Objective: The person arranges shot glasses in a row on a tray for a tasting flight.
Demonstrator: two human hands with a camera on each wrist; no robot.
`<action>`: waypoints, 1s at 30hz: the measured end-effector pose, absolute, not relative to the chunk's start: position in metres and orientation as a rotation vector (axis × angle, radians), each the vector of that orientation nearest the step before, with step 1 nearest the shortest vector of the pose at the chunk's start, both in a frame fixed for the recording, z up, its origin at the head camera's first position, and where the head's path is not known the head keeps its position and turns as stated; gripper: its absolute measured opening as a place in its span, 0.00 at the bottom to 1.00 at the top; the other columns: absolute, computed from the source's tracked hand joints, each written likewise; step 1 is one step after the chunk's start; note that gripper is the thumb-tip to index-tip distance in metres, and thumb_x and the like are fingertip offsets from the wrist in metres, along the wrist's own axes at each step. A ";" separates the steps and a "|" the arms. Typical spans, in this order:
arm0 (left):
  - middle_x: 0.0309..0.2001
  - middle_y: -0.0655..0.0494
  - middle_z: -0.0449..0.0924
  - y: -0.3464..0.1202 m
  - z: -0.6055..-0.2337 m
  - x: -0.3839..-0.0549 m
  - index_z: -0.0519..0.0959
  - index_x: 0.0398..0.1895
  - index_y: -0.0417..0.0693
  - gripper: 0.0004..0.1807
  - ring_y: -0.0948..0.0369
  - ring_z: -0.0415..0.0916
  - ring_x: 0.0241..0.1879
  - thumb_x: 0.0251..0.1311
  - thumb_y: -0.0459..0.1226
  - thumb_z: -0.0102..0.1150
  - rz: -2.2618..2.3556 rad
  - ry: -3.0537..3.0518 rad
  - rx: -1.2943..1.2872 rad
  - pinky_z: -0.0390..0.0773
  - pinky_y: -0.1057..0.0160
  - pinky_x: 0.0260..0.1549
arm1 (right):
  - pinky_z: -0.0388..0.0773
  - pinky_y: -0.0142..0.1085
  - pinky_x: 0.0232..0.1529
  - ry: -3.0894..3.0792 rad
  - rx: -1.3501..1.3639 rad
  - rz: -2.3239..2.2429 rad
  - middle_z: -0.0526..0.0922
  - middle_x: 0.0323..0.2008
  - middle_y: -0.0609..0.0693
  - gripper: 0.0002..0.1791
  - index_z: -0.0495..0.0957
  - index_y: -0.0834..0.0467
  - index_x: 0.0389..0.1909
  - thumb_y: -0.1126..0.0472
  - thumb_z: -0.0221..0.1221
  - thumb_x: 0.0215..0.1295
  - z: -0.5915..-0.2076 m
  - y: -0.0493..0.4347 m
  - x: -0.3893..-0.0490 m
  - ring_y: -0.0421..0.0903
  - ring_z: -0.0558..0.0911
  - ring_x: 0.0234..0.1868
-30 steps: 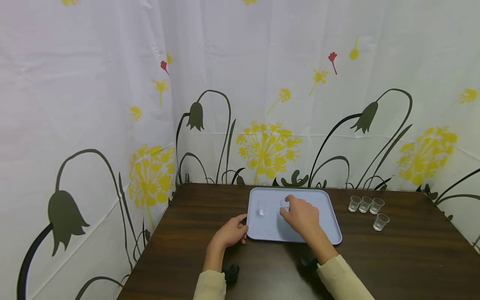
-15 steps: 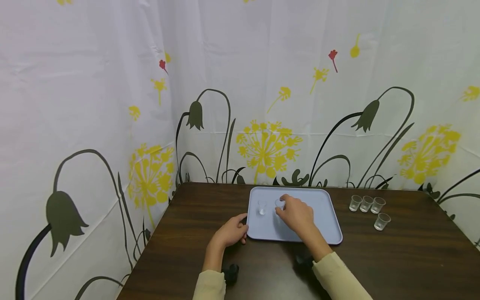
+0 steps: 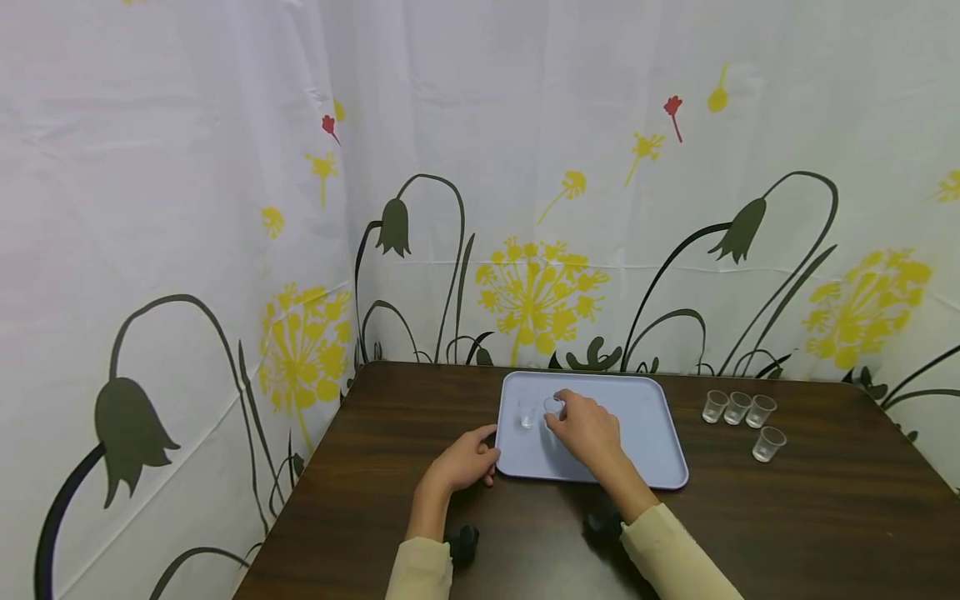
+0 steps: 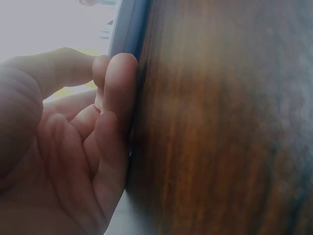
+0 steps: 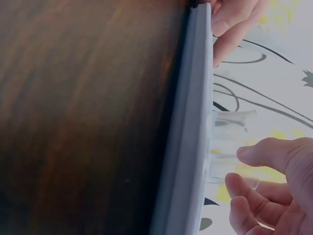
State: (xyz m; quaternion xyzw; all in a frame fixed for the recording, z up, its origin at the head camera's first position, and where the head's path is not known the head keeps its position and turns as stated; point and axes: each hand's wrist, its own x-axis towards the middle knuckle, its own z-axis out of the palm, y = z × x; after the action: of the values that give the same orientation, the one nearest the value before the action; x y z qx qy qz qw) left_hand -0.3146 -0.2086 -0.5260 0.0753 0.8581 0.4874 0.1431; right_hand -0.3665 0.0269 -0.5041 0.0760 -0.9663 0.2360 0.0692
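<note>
On the light blue tray a small clear plastic cup stands at the left. Just to its right, my right hand pinches a second clear cup between thumb and fingers. In the right wrist view, the thumb lies along one side of this held cup and the fingertips along the other, low over the tray. My left hand holds the tray's left rim. The left wrist view shows its bent fingers and thumb right at the tray edge.
Several more clear cups stand on the dark wooden table right of the tray: a row of three with its middle cup, and one single cup nearer. A floral curtain hangs behind the table's far edge.
My right hand has moved left across the tray with its cup, bringing it close to the standing cup. My left hand has stayed at the tray's left rim.
</note>
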 end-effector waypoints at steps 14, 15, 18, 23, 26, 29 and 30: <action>0.23 0.54 0.78 -0.208 -0.523 -0.314 0.59 0.82 0.30 0.34 0.61 0.79 0.22 0.78 0.34 0.51 1.422 2.461 0.201 0.73 0.62 0.35 | 0.78 0.49 0.30 -2.898 0.256 0.768 0.91 0.34 0.44 0.26 0.85 0.53 0.64 0.49 0.70 0.68 -0.513 0.023 -0.369 0.47 0.86 0.33; 0.23 0.54 0.77 -0.208 -0.523 -0.314 0.59 0.82 0.30 0.34 0.61 0.79 0.22 0.78 0.34 0.51 1.421 2.460 0.200 0.73 0.62 0.35 | 0.78 0.49 0.30 -2.900 0.252 0.770 0.91 0.34 0.44 0.26 0.84 0.53 0.64 0.49 0.70 0.68 -0.513 0.023 -0.370 0.48 0.86 0.33; 0.23 0.54 0.77 -0.207 -0.522 -0.313 0.60 0.82 0.30 0.33 0.61 0.79 0.22 0.78 0.34 0.51 1.414 2.464 0.197 0.73 0.62 0.35 | 0.79 0.50 0.31 -2.901 0.245 0.774 0.91 0.35 0.44 0.26 0.84 0.52 0.64 0.48 0.70 0.68 -0.513 0.023 -0.369 0.48 0.86 0.34; 0.23 0.54 0.77 -0.207 -0.523 -0.313 0.60 0.82 0.30 0.33 0.61 0.79 0.22 0.78 0.34 0.51 1.415 2.466 0.188 0.73 0.63 0.35 | 0.79 0.50 0.32 -2.890 0.250 0.791 0.90 0.35 0.43 0.26 0.84 0.51 0.64 0.48 0.70 0.68 -0.514 0.023 -0.368 0.47 0.86 0.34; 0.23 0.54 0.77 -0.207 -0.522 -0.314 0.60 0.82 0.30 0.33 0.61 0.78 0.22 0.78 0.34 0.51 1.420 2.463 0.193 0.72 0.63 0.33 | 0.78 0.49 0.31 -2.883 0.252 0.799 0.90 0.34 0.43 0.25 0.85 0.51 0.64 0.48 0.70 0.68 -0.513 0.022 -0.368 0.47 0.85 0.33; 0.23 0.54 0.77 -0.207 -0.522 -0.314 0.60 0.82 0.30 0.33 0.61 0.78 0.22 0.79 0.35 0.51 1.421 2.461 0.186 0.70 0.64 0.31 | 0.77 0.47 0.30 -2.877 0.254 0.800 0.90 0.34 0.43 0.25 0.85 0.51 0.63 0.48 0.70 0.68 -0.513 0.022 -0.368 0.46 0.85 0.33; 0.23 0.54 0.77 -0.206 -0.523 -0.315 0.60 0.82 0.30 0.33 0.62 0.78 0.22 0.79 0.35 0.51 1.421 2.462 0.184 0.70 0.64 0.30 | 0.77 0.47 0.30 -2.875 0.256 0.802 0.90 0.34 0.43 0.25 0.85 0.51 0.63 0.48 0.70 0.68 -0.513 0.022 -0.367 0.46 0.85 0.32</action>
State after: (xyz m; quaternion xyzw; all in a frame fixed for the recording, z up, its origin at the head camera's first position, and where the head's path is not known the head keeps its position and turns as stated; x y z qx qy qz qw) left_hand -0.3146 -0.2064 -0.5225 0.0640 0.8551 0.4934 0.1460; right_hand -0.3674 0.0217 -0.5132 0.0854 -0.9571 0.2671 0.0730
